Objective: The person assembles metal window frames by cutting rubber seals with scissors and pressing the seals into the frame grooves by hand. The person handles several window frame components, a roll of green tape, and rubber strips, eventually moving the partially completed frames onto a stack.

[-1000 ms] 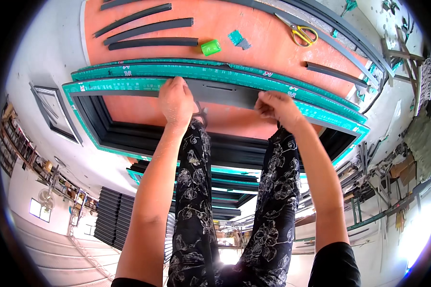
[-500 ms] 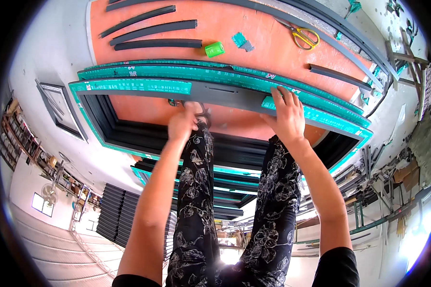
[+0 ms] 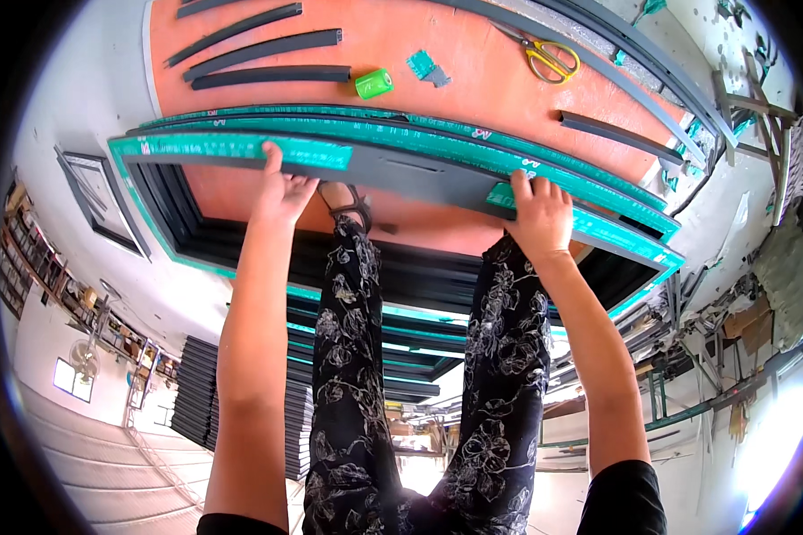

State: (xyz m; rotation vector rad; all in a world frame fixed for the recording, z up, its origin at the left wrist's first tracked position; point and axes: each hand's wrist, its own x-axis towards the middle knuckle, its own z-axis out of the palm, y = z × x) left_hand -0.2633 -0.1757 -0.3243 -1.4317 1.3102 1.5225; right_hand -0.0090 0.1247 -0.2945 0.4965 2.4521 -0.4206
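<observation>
A large dark grey window frame point(image 3: 393, 171) with green protective film along its edges stands in front of me. My left hand point(image 3: 284, 189) grips its near bar left of the middle, at the left strip of green film. Farther right, my right hand point(image 3: 542, 212) is closed over the same bar, fingers across the top, beside the bare grey stretch. Close behind this frame stand more frames covered in green film point(image 3: 366, 130). The undersides of both grips are partly hidden by the bar and my palms.
On the orange board point(image 3: 473, 98) beyond lie several dark strips point(image 3: 272, 78), a green roll-like object point(image 3: 374, 83), green film scraps point(image 3: 428, 66) and yellow-handled scissors point(image 3: 551, 62). Long dark profiles point(image 3: 651, 62) run along the far right. A small frame point(image 3: 105, 201) lies at left.
My left hand has moved left from the frame's opening up onto its bar and taken hold there. My right hand stays on the bar. The view has shifted slightly.
</observation>
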